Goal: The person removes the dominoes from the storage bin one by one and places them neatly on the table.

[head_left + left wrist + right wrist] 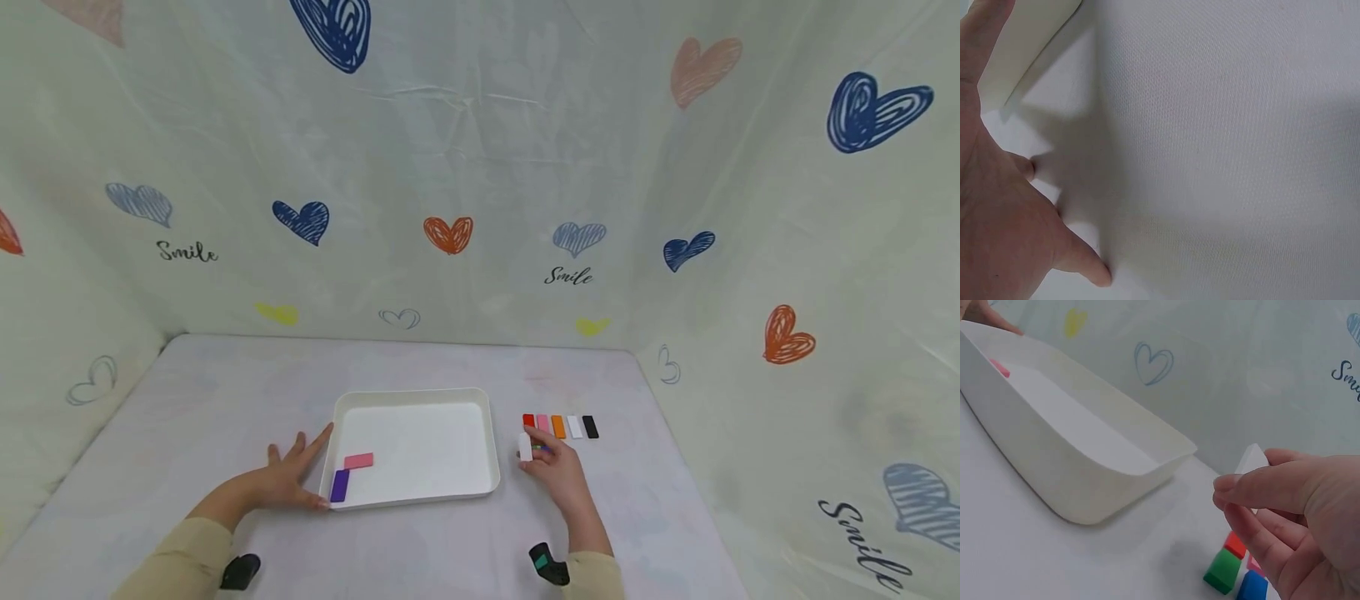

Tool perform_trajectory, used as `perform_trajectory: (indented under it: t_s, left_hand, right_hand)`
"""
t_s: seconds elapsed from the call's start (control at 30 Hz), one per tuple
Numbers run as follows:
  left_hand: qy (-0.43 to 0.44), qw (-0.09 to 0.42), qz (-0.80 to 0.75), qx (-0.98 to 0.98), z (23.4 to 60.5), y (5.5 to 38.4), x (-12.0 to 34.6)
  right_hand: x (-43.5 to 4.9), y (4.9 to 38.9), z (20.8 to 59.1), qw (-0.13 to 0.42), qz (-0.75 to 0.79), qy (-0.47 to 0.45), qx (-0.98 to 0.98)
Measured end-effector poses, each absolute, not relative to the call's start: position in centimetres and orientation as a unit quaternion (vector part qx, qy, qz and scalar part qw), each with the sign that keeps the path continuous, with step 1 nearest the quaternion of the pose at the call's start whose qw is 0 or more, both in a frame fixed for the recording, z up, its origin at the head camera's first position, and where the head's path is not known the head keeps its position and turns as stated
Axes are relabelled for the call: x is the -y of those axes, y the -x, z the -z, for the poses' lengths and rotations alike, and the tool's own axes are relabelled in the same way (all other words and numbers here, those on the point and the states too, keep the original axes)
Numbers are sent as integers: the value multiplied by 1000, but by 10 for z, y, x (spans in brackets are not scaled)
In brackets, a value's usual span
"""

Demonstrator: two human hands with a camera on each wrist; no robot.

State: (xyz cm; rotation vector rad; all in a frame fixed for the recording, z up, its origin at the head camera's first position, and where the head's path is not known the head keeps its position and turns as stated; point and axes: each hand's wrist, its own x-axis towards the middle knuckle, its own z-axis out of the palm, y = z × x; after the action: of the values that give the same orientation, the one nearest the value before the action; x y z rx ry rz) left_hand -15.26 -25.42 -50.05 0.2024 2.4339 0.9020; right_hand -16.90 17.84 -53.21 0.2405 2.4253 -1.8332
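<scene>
A white rectangular tray [427,450] lies on the table. Inside its left end are a pink block [358,460] and a purple block [340,486], set at an angle to each other near the front corner. With fingers spread, my left hand [281,483] touches the tray's left side at the back and at the front corner. Right of the tray, my right hand [558,475] pinches a white block [525,447] between thumb and fingers, held above the table. Under that hand, the right wrist view shows a green block [1222,572] and a blue block [1252,587].
Behind the right hand stands a row of blocks: red [528,419], pink [542,423], orange [558,427], white [574,427] and black [590,427]. A pale curtain [480,167] printed with hearts hangs round the table's back and sides.
</scene>
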Motion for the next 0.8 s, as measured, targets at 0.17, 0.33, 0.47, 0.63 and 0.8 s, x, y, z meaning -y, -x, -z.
perform_trajectory:
  t_s: [0.17,0.33,0.47,0.63,0.8]
  left_hand:
    - [-72,267,-331,-902,504,153,255]
    - [-73,263,-329,-904,502,153,254]
    - [-73,264,-337,-901,500,153,254]
    - [-66,267,-329,-903,500,153,254]
    - [-69,265,-331,-903,501,152,254]
  right_hand:
    - [-190,169,535,34,571,-95,-814]
    - [-200,171,536,18,542,-108,-833]
    - [-210,171,537,11,529,-125,-839]
    - [-219,171,541,10,513,-150,-845]
    - [-228,174,545,4,492,-158,-856]
